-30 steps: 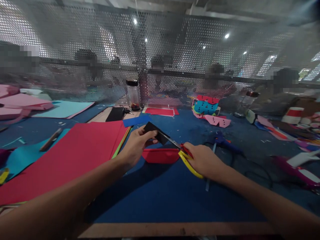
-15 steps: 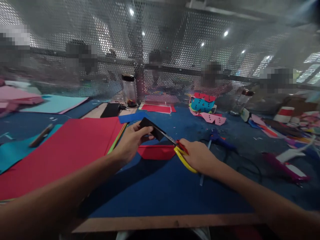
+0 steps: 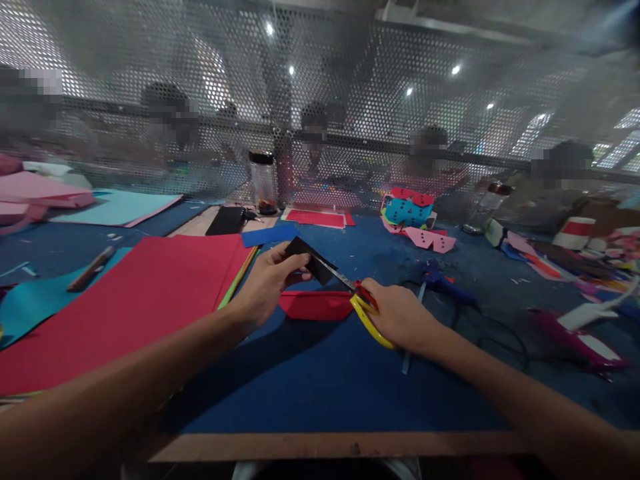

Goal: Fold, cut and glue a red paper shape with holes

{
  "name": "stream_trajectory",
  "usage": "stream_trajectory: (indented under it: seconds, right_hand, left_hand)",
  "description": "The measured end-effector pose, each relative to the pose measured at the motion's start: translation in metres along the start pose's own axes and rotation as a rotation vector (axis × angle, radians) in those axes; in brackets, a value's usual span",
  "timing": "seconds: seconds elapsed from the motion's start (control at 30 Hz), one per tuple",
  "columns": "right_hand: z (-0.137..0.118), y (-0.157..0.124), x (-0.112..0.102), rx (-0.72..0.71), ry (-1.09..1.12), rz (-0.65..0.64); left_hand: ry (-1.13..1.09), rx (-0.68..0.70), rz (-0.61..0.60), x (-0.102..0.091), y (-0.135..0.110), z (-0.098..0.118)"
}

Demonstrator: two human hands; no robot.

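Note:
My left hand (image 3: 270, 279) pinches a small black piece of paper (image 3: 309, 258) above the blue table mat (image 3: 320, 387). My right hand (image 3: 400, 313) grips yellow-handled scissors (image 3: 361, 307), whose blades reach into the black paper from the right. Under both hands lies a folded red paper piece (image 3: 315, 305) on the mat. Both hands are closed on what they hold.
A large red sheet (image 3: 125, 300) lies left over a teal sheet (image 3: 25, 313). A jar (image 3: 263, 183), a black pouch (image 3: 226, 221) and paper masks (image 3: 413, 213) sit farther back. A blue glue gun (image 3: 445, 283) with its cable lies right. Behind a perforated screen (image 3: 350, 113) sit other people.
Hands, black paper and scissors keep the same grip; the view only shifts slightly with my head.

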State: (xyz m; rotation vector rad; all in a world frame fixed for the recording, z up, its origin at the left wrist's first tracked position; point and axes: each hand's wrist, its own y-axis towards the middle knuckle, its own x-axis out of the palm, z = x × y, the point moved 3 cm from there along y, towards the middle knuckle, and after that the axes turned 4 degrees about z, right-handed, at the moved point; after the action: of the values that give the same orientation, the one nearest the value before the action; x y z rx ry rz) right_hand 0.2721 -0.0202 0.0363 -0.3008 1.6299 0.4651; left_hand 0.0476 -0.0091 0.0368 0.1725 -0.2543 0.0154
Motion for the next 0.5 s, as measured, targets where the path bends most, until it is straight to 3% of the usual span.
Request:
stream_trajectory:
  seconds: [0.5]
  right_hand:
    - [0.0006,-0.0006,0.0012,-0.006,-0.01,0.004]
  left_hand:
    - [0.008,0.005,0.0,0.0006,0.0009,-0.0009]
